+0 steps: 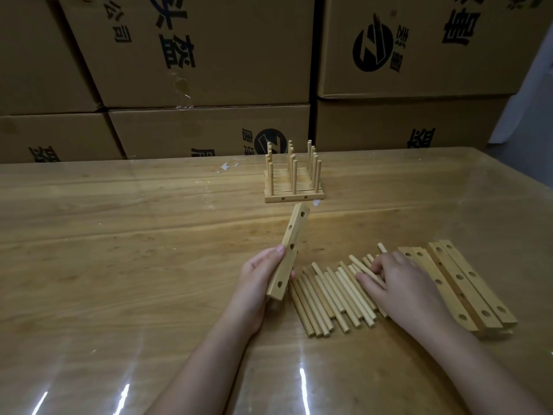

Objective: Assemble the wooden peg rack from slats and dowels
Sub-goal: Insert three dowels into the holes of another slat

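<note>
The wooden table (119,235) has a glossy clear cover that catches streaks of light near its front edge, and its left side is bare wood grain. Behind it, stacked cardboard boxes (209,70) with dark printed characters and round logos form a wall across the whole background. Toward the middle, the left hand (254,283) grips a drilled slat (289,245) by its lower half. The thumb lies along the left edge and the fingers wrap round from behind, their tips showing at the right edge. This slat is lifted off the table and tilts so that its upper end leans up and to the right, with round holes showing along its face. Farther back, past that upper end, stands the peg rack (294,178): a flat base of slats laid side by side, with three rows of upright pegs rising from it. Near the front, just right of the held slat's lower end, the dowel pile (332,298) lies fanned out on the table, its sticks roughly parallel and slanting up to the left. The right hand (410,286) rests palm down over the right part of this pile, with the thumb and fingertips closed on a single dowel (360,265) that lies across the top of the others. Right of that hand, and partly under its wrist, spare slats (460,283) lie together on the table with their drilled holes facing up.
</note>
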